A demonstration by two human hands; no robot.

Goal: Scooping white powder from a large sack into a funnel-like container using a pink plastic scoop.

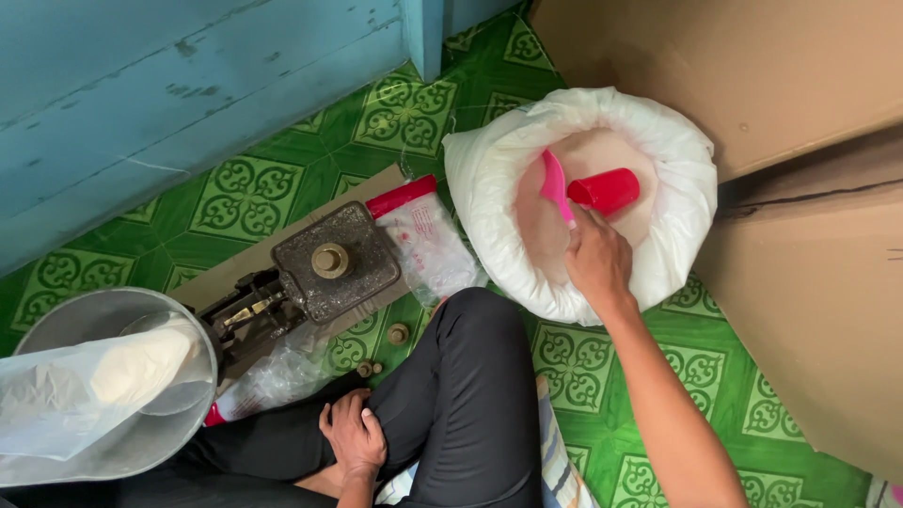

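The right hand (596,259) is seen reaching into the open mouth of a large white sack (489,188); its fingers are closed around the handle of a pink scoop (554,183), which rises from the top of the hand and leans slightly to the left; the blade stands just above the pale granular contents (602,155) of the sack. A red cup (605,189) lies on its side directly beyond the fingertips, just beside the scoop on its right, mouth toward the hand; whether cup and hand touch cannot be told.

The left hand (354,435) is rested on black trouser fabric (470,376) at the lower leg, fingers curled loosely, nothing held.

Further out, a dark cast-iron balance scale (320,268) is placed on cardboard over the green patterned floor (245,193); a filled clear bag (94,376) sits in its metal pan (56,320) at far left; flat clear bags with a red strip (423,235) lie between scale and sack.
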